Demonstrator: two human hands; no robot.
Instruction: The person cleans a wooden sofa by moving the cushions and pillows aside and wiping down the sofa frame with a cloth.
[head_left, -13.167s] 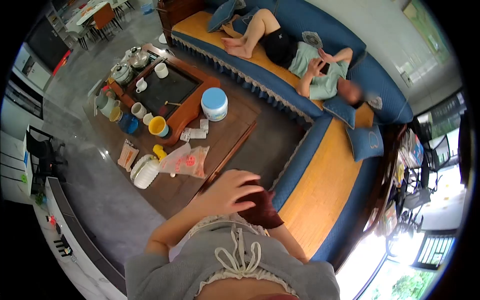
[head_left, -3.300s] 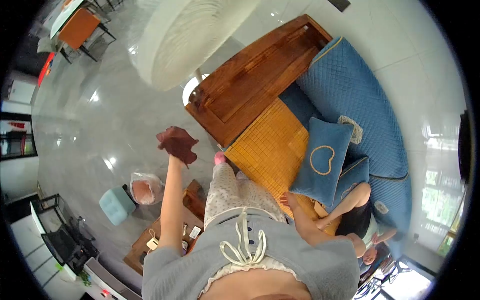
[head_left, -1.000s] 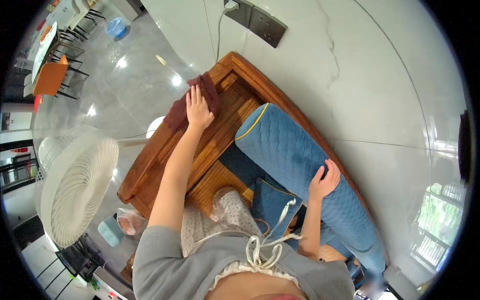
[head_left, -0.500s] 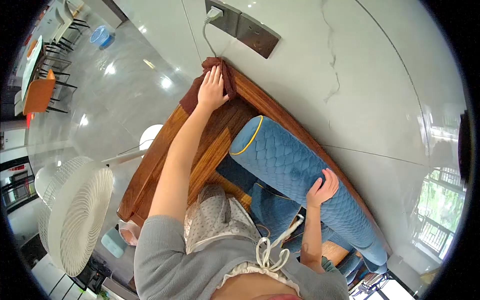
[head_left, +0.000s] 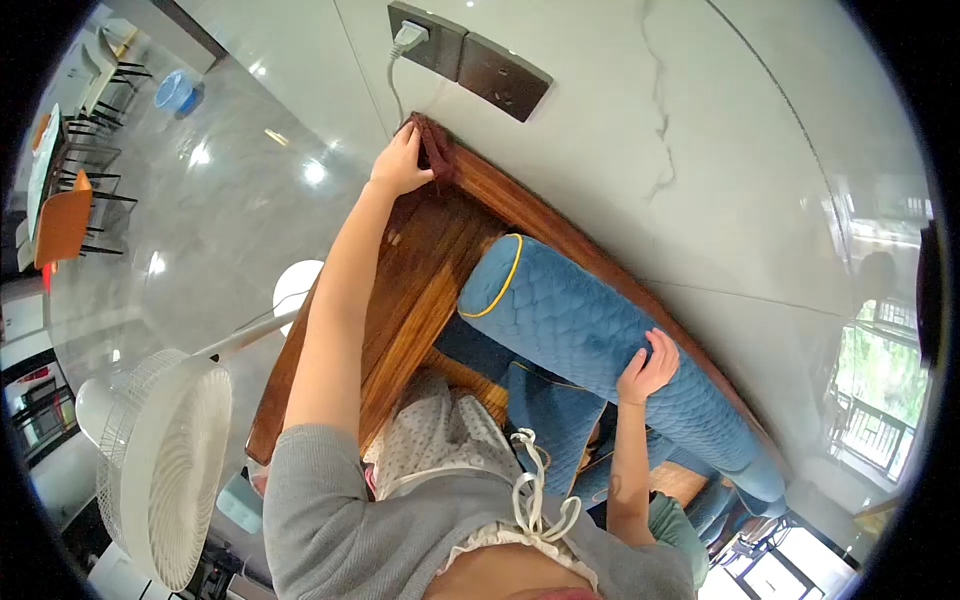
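My left hand [head_left: 402, 162] grips a dark red cloth [head_left: 436, 152] at the back corner of the sofa's wooden armrest [head_left: 400, 270], close to the wall. Part of the cloth hangs over the corner, and the fingers curl over the edge. My right hand [head_left: 648, 368] rests on top of the blue quilted backrest cushion [head_left: 570, 310], fingers slightly apart and holding nothing. Below the backrest, a blue pillow [head_left: 545, 420] lies on the sofa.
A white fan [head_left: 170, 470] stands left of the armrest. A plug [head_left: 410, 36] sits in the wall socket panel [head_left: 505, 78], its cord running down behind the corner. Orange chair [head_left: 62, 228] and blue bin [head_left: 176, 92] are farther left. A person's green sleeve [head_left: 675, 530] shows lower right.
Since the earlier frames, my left hand has slid the cloth along the armrest to its back corner, where it is now bunched. My right hand stays on the backrest.
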